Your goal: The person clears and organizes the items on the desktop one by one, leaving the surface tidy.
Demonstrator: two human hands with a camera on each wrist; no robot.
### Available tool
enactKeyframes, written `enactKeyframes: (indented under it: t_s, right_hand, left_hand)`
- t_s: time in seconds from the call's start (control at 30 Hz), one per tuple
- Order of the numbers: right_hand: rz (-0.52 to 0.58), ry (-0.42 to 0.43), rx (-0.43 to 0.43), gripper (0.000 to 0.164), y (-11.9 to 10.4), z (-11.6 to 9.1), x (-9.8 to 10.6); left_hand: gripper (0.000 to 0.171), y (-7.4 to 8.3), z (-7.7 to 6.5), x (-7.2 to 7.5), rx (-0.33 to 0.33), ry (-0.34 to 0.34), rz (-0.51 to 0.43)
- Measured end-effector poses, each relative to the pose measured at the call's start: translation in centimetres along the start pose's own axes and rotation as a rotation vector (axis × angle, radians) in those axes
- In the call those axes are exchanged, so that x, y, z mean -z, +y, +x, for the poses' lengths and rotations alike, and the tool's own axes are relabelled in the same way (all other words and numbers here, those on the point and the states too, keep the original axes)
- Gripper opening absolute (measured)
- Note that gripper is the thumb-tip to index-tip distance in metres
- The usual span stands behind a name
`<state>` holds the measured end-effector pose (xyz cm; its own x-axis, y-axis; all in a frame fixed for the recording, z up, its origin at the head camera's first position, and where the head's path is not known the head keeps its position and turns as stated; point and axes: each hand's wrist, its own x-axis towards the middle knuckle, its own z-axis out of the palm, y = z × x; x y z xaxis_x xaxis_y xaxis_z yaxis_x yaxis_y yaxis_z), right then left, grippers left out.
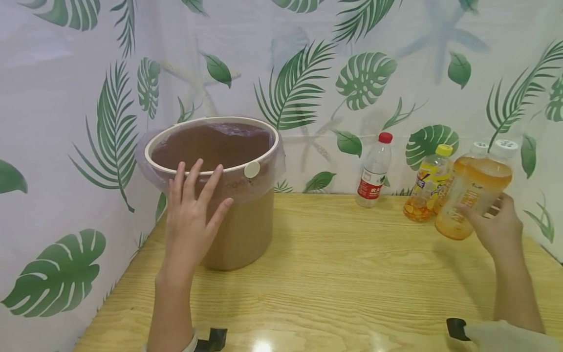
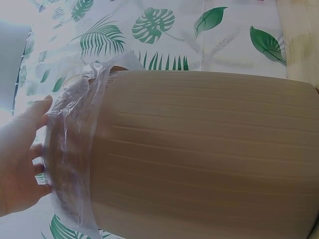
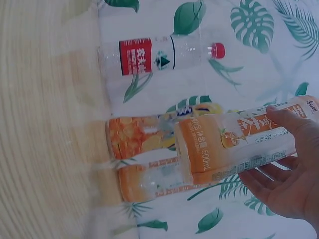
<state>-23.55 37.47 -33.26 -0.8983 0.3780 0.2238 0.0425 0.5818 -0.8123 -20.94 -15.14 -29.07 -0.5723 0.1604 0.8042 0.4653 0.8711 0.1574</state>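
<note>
On the left stands a tan trash bin [image 1: 239, 234] with a pale rim and a clear plastic bag [image 2: 75, 149] folded over its edge. My left hand [image 1: 189, 215] is at the bin's near side, fingers spread and fingertips right at the rim. In my right hand [image 1: 501, 227] is a tilted clear bottle with orange print and a white cap [image 3: 214, 142], gripped between thumb and fingers. It is raised off the table and overlaps a similar orange bottle [image 3: 149, 181] standing behind it. Beside that stands a yellow-capped bottle [image 1: 424, 190] with an orange bottom.
A clear bottle with a red cap and red-white label [image 1: 373, 173] stands near the back edge of the wooden table [image 1: 330, 274]. A white leaf-printed cloth [image 1: 237, 39] hangs behind and along the sides.
</note>
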Motion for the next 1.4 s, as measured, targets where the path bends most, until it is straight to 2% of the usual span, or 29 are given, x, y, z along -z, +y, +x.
enactKeyframes:
  t_s: [0.3, 0.57, 0.8, 1.03, 1.2, 1.3, 1.4]
  right_hand:
    - [0.022, -0.032, 0.08, 0.083, -2.2, -0.8, -1.6]
    - [0.115, -0.054, 0.083, 0.075, -3.8, -1.6, -2.5]
    - [0.213, -0.073, 0.107, 0.069, -5.0, -2.3, -3.0]
    - [0.454, -0.098, 0.219, 0.057, -6.2, -2.9, -4.8]
    - [0.539, -0.109, 0.299, 0.055, -7.3, -3.4, -6.5]
    - [0.595, -0.129, 0.295, 0.056, -8.1, -3.7, -7.3]
    - [0.57, -0.13, 0.267, 0.057, -9.1, -3.9, -7.8]
  left_hand:
    - [0.061, -0.1, 0.0, 0.1, -0.001, -0.001, 0.004]
    - [0.061, -0.1, 0.0, 0.1, 0.001, -0.008, 0.005]
    - [0.061, -0.1, 0.0, 0.1, 0.0, -0.006, 0.01]
    - [0.06, -0.2, 0.1, 0.1, -0.009, 0.011, 0.0]
    - [0.06, -0.2, 0.0, 0.0, -0.005, 0.0, 0.004]
    - [0.06, -0.2, 0.0, 0.0, -0.001, -0.004, -0.004]
    - [0.059, -0.2, 0.1, 0.0, 0.0, -0.003, -0.01]
